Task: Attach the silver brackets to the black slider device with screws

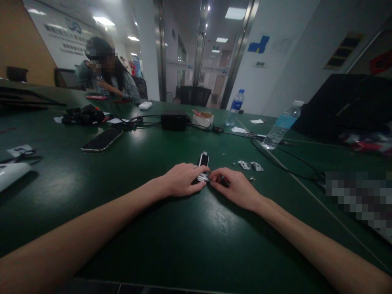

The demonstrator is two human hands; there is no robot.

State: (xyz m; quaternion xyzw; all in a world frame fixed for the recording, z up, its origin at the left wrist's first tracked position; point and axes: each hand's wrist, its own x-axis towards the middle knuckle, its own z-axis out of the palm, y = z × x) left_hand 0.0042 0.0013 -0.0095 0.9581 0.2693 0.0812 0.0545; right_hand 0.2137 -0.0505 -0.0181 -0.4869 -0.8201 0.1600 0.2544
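Bare bench (pixel 183 245) lies open across the near foreground and leftward as far as a phone (pixel 102 139). Just right of the right hand (pixel 237 188), metal plates (pixel 250 165) and a cable (pixel 290 170) obstruct passage toward a water bottle (pixel 281 124).

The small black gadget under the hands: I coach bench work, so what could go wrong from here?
1. Tiny loose screws and two metal plates lie bare on the table beside the right hand; a sweep of the wrist could scatter them.
2. The left hand pins the gadget only at its near end, so it might slip while the right hand works at it.
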